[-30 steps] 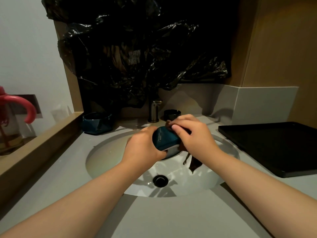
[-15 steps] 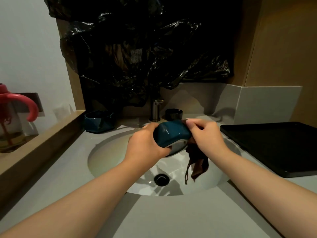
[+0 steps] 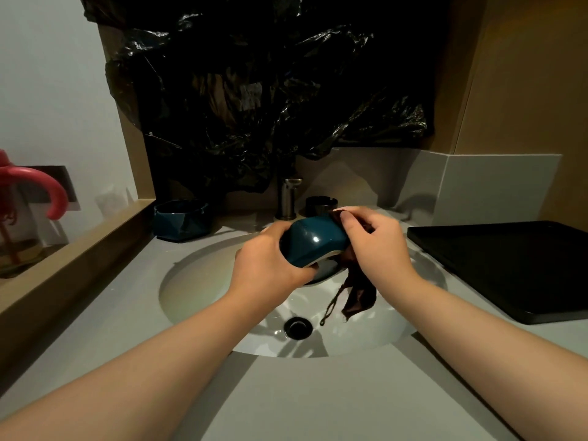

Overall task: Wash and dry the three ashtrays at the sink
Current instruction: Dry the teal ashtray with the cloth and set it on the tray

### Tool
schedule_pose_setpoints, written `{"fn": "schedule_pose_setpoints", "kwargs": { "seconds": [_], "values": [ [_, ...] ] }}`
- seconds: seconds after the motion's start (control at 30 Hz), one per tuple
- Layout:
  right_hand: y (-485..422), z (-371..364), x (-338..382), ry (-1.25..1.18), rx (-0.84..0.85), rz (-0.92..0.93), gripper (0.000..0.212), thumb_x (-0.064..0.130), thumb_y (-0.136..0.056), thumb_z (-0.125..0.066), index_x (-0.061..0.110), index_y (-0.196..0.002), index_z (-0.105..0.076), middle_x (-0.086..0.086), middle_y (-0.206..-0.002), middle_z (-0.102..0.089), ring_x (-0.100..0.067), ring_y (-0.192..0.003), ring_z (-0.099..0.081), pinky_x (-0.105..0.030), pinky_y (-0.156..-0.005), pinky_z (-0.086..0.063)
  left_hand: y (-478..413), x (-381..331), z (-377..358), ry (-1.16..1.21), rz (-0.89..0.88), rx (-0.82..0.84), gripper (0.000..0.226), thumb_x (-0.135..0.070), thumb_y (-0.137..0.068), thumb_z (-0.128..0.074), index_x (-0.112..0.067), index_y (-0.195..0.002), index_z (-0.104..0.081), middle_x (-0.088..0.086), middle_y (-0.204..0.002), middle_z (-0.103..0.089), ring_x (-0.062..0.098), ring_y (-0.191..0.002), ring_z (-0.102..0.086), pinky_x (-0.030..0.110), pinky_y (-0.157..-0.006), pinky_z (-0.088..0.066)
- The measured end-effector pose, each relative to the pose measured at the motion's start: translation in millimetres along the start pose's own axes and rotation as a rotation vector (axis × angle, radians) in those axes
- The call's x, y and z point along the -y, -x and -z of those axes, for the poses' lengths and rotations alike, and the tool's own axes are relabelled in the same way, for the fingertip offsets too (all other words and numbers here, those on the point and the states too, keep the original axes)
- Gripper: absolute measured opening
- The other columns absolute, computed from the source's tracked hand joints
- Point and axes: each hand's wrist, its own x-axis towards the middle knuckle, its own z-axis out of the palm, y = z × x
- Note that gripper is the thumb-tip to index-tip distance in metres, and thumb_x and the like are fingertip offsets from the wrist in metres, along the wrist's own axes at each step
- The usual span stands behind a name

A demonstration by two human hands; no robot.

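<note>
Over the white sink basin my left hand grips a glossy teal ashtray, tilted with its underside towards me. My right hand presses a dark brown cloth against the ashtray's right rim; the cloth's loose end hangs down into the basin. A second teal ashtray stands on the counter at the back left. A small black ashtray sits behind my hands, right of the faucet.
A black tray lies on the grey counter at the right. The drain is at the basin's bottom. Black plastic sheeting covers the wall above the faucet. A wooden ledge with a red-handled object runs along the left.
My right hand has slid from the top of the teal ashtray to its right rim with the cloth, and the ashtray has turned in my left hand so more of its underside shows.
</note>
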Motion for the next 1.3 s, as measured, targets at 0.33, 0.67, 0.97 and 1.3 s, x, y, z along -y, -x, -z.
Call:
{"fn": "schedule_pose_setpoints", "kwargs": {
  "seconds": [0.33,0.67,0.97,1.3],
  "values": [
    [-13,5,-20,-0.18,0.203,-0.519,0.025,0.025,-0.095,-0.053,0.01,-0.097,-0.072,-0.016,-0.092,-0.072,-0.031,-0.087,-0.068,-0.044,-0.082,-0.054,-7,5,2,0.363,0.226,0.008,0.052,-0.022,-0.067,-0.086,-0.024,-0.111,-0.058,-0.01,-0.099,-0.066,0.009,-0.093,-0.064,0.023,-0.078,-0.054],
    [-33,46,4,-0.389,0.145,-0.783,0.026,0.027,-0.091,-0.05,0.002,-0.088,-0.058,-0.018,-0.086,-0.064,-0.031,-0.077,-0.061,-0.039,-0.071,-0.05,-8,14,1,0.805,0.659,0.161,0.029,-0.022,-0.081,-0.075,-0.01,-0.105,-0.065,0.011,-0.097,-0.074,0.03,-0.094,-0.07,0.044,-0.081,-0.058],
    [-23,31,18,0.359,0.195,0.134,0.029,0.009,-0.08,-0.071,0.026,-0.103,-0.066,0.012,-0.096,-0.063,-0.002,-0.091,-0.059,-0.01,-0.076,-0.045,-3,10,-3,0.628,0.641,0.384,0.029,-0.027,-0.08,-0.075,-0.007,-0.099,-0.068,0.016,-0.095,-0.074,0.029,-0.081,-0.072,0.039,-0.071,-0.061],
    [-19,18,5,0.386,0.549,0.177,0.018,0.019,-0.09,-0.06,0.031,-0.102,-0.068,0.024,-0.103,-0.057,0.011,-0.1,-0.051,-0.009,-0.084,-0.04,-1,7,-6,0.578,0.586,0.469,0.027,-0.026,-0.083,-0.072,-0.007,-0.101,-0.067,0.009,-0.085,-0.076,0.021,-0.072,-0.071,0.031,-0.063,-0.059]
  ]
}}
